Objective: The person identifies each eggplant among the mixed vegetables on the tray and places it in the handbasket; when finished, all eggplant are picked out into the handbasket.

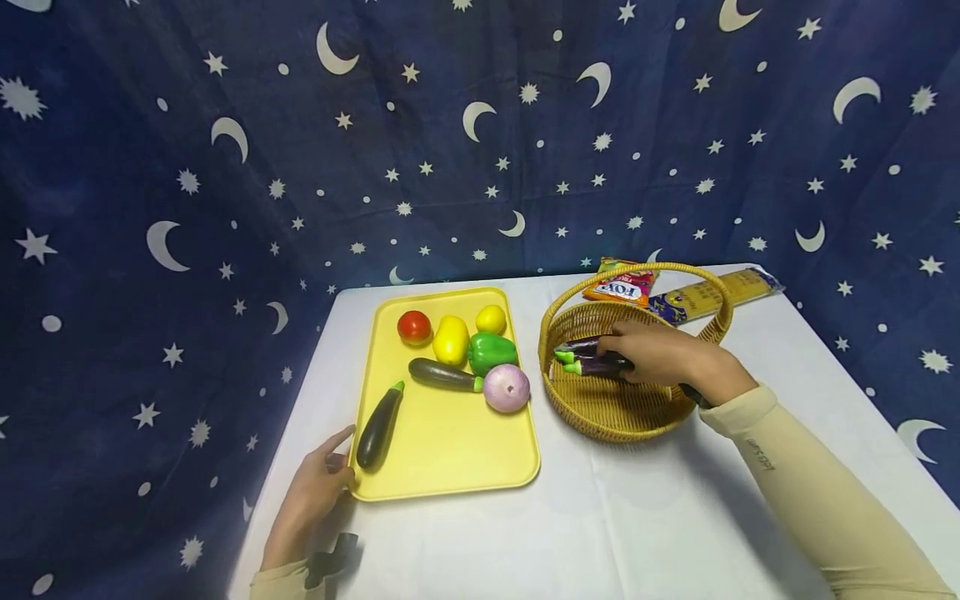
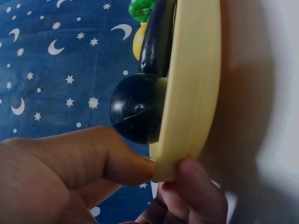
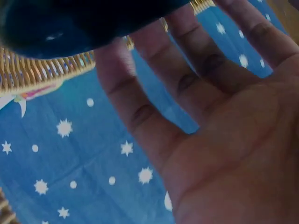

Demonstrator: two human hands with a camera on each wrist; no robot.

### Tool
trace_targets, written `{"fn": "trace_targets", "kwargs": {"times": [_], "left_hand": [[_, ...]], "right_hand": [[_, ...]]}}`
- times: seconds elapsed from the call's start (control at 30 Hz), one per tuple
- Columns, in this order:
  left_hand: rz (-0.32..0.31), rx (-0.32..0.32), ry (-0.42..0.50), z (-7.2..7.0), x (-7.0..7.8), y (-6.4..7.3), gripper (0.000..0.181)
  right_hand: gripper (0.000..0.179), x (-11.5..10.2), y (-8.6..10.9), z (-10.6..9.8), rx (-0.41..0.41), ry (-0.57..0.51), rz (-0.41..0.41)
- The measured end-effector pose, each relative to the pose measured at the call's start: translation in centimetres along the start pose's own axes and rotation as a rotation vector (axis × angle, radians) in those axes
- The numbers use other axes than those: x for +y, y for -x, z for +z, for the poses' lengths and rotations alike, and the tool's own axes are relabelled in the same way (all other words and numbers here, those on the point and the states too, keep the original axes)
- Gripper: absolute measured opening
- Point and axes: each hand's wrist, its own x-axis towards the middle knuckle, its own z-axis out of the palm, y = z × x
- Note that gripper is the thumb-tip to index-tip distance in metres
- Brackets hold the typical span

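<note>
Left hand (image 1: 315, 487) in a pinch, right hand (image 1: 656, 354) palm down, probably gripping

Under the right hand (image 1: 656, 352), dark purple eggplants (image 1: 595, 367) are showing green tips against a golden-brown basket (image 1: 600, 423). At the left hand (image 1: 317, 483), a tray (image 1: 457, 450) is gleaming plain yellow. Beyond both hands, I'm seeing a navy curtain (image 1: 420, 108) with white moons and stars.

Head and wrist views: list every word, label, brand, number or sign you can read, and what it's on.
"FOX": on the red packet; its smaller print is unreadable.
Long yellow packet: print too small to read.
Right sleeve: small dark marking, illegible.
Wrist views: none readable.
</note>
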Motion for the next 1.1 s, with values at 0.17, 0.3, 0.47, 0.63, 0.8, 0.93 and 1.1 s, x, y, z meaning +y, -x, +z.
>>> {"fn": "trace_targets", "kwargs": {"times": [0.17,0.3,0.47,0.63,0.8,0.93,1.1], "left_hand": [[-0.006,0.003,0.026,0.1,0.1,0.1,0.085],[-0.015,-0.003,0.037,0.2,-0.1,0.1,0.085],[-0.011,-0.002,0.019,0.3,-0.1,0.1,0.084],[0.004,0.008,0.003,0.1,0.1,0.0,0.084],[-0.01,0.009,0.011,0.1,0.0,-0.1,0.084],[-0.021,-0.001,0.028,0.2,-0.3,-0.2,0.084],[-0.014,0.003,0.015,0.3,-0.4,-0.3,0.084]], "right_hand": [[0.029,-0.1,-1.0,0.6,-0.088,0.047,0.02],[0.027,0.0,-1.5,1.0,-0.138,0.072,0.047],[0.031,0.0,-1.9,1.5,-0.171,0.109,0.071],[0.034,0.2,-2.5,1.9,-0.211,0.121,0.097],[0.031,0.4,-3.1,2.4,-0.242,0.089,0.066],[0.029,0.4,-3.3,3.0,-0.263,0.07,0.048],[0.045,0.4,-3.4,3.8,-0.274,0.108,0.063]]}}
